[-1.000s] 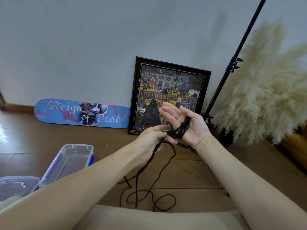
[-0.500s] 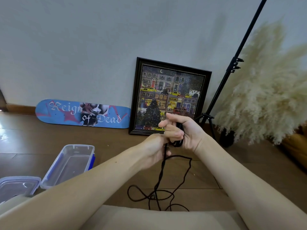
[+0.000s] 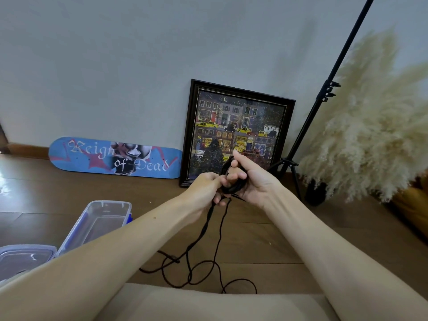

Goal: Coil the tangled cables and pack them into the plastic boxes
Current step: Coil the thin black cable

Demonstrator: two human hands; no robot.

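Since half a second ago the right hand (image 3: pixel 253 181) has raised its forefinger. Its other fingers curl through the coiled thin black cable (image 3: pixel 231 189) at frame centre, keeping the loops together. The left hand (image 3: pixel 203 188) pinches the strand, probably to feed slack. The tail hangs downward to loose loops at lower centre.

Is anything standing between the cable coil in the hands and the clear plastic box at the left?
Nothing visible does. The right hand holds the cable coil, the left hand pinches it; only wooden floor lies between coil and plastic box.
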